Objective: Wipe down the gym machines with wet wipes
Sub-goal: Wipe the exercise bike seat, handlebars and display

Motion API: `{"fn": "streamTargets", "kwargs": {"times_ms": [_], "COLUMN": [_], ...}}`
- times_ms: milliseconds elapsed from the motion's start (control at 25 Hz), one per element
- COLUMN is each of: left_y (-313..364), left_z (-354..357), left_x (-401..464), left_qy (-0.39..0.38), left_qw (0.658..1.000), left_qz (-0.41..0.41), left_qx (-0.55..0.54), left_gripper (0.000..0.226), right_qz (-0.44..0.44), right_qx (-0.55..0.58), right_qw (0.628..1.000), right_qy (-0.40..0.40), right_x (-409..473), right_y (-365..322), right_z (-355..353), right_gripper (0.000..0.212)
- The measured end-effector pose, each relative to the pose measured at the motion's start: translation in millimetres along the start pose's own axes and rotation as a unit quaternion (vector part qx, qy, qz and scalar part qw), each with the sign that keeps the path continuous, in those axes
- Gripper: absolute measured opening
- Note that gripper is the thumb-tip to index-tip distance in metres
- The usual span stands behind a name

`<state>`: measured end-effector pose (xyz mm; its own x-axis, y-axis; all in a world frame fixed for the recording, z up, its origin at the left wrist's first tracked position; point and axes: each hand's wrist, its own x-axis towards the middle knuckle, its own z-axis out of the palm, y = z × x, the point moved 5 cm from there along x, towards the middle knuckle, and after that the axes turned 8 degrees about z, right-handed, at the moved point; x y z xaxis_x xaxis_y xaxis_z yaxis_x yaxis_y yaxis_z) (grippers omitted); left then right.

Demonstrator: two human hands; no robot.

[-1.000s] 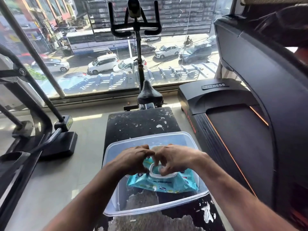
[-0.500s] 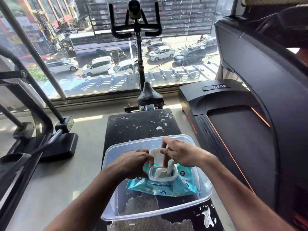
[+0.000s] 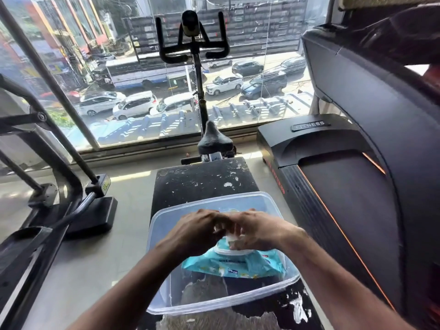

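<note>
— Now, both hands are back together over the pack: the left hand (image 3: 198, 231) and the right hand (image 3: 258, 231) meet knuckle to knuckle, fingers curled down at the white lid opening

— What's between them?

— A bit of white wipe (image 3: 230, 238) shows in the gap. The right fingers seem to be pinching it, though motion blur hides the exact contact. The left fingers curl at the same spot, and I cannot tell if they grip the wipe or only steady the pack

— How does that compare with half a second ago?

— Back then the hands were apart, the right one lifted with the lid flap standing open and the left beside it. They've since closed in again, much as they were a full second ago

— And the pack itself?

— The blue wet wipes pack (image 3: 234, 264) lies inside the clear plastic tub (image 3: 166, 296), toward its near right part, same place as before. The tub sits on the worn black bench pad (image 3: 202, 179), its covering flaked white in spots

— Further out?

— An exercise bike (image 3: 196, 51) stands just beyond the bench against the window (image 3: 119, 67); a treadmill (image 3: 333, 167) runs along the right, and a black machine frame (image 3: 47, 163) fills the left
</note>
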<state>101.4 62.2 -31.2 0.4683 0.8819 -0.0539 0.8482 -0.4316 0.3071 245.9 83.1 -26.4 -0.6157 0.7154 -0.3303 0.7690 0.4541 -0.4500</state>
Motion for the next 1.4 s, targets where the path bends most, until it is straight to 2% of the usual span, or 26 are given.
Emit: {"fn": "streamTargets", "kwargs": {"times_ms": [160, 280, 360, 440, 560, 640, 720, 760, 880, 960, 1000, 1120, 1280, 1400], "left_y": [8.4, 7.2, 1.7, 1.6, 13.2, 15.0, 12.2, 13.4, 13.6, 14.4, 13.0, 7.6, 6.3, 11.8], "left_z": [-14.3, -16.3, -10.7, -7.5, -28.5, -47.1, -57.8, -61.3, -64.4, -61.6, -58.9, -50.2, -37.3, -27.7], "left_x": [-4.2, -8.3, -14.4, -21.4, -30.2, -41.2, -56.3, -65.1, -98.0, -126.3, -144.8, -213.1, -333.3, -473.4], "left_qy": [0.095, 0.129, 0.097, 0.096, 0.203, 0.268, 0.28, 0.283, 0.327, 0.36, 0.378, 0.407, 0.425, 0.513], "left_qw": [0.98, 0.959, 0.945, 0.945, 0.945, 0.934, 0.906, 0.881, 0.794, 0.765, 0.751, 0.71, 0.707, 0.647], "left_qz": [0.018, -0.011, -0.021, -0.02, -0.015, -0.04, -0.056, -0.062, -0.098, -0.114, -0.124, -0.168, -0.202, -0.259], "left_qx": [-0.175, -0.254, -0.311, -0.311, -0.255, -0.234, -0.313, -0.375, -0.504, -0.522, -0.528, -0.55, -0.528, -0.502], "left_gripper": [0.014, 0.012, 0.031, 0.046, 0.017, 0.019, 0.019, 0.021, 0.021, 0.022, 0.021, 0.012, 0.021, 0.016], "right_qz": [0.007, -0.009, -0.014, -0.016, -0.023, -0.028, -0.036, -0.038, -0.024, -0.024, -0.03, -0.037, -0.077, -0.129], "right_qx": [0.024, 0.03, 0.063, 0.146, 0.248, 0.344, 0.462, 0.507, 0.561, 0.568, 0.571, 0.575, 0.565, 0.519], "right_qw": [1.0, 0.999, 0.993, 0.974, 0.943, 0.911, 0.863, 0.845, 0.826, 0.823, 0.821, 0.817, 0.82, 0.835], "right_qy": [-0.003, 0.044, 0.101, 0.174, 0.221, 0.227, 0.198, 0.166, 0.052, 0.017, 0.011, 0.014, -0.034, -0.13], "right_x": [1.7, 3.9, -0.7, -7.8, -19.2, -25.1, -33.2, -36.6, -39.7, -39.8, -38.4, -38.8, -47.8, -73.0], "right_y": [3.8, 6.2, 2.6, 1.8, -4.3, -12.2, -23.0, -29.8, -57.4, -78.8, -92.5, -142.3, -240.0, -350.1], "right_z": [-1.8, -7.0, -16.8, -29.3, -39.1, -43.3, -49.0, -49.6, -32.0, -10.9, 0.6, 36.3, 92.8, 154.9], "right_gripper": [0.009, 0.017, 0.02, 0.03, 0.032, 0.026, 0.015, 0.017, 0.039, 0.051, 0.05, 0.032, 0.036, 0.042]}}
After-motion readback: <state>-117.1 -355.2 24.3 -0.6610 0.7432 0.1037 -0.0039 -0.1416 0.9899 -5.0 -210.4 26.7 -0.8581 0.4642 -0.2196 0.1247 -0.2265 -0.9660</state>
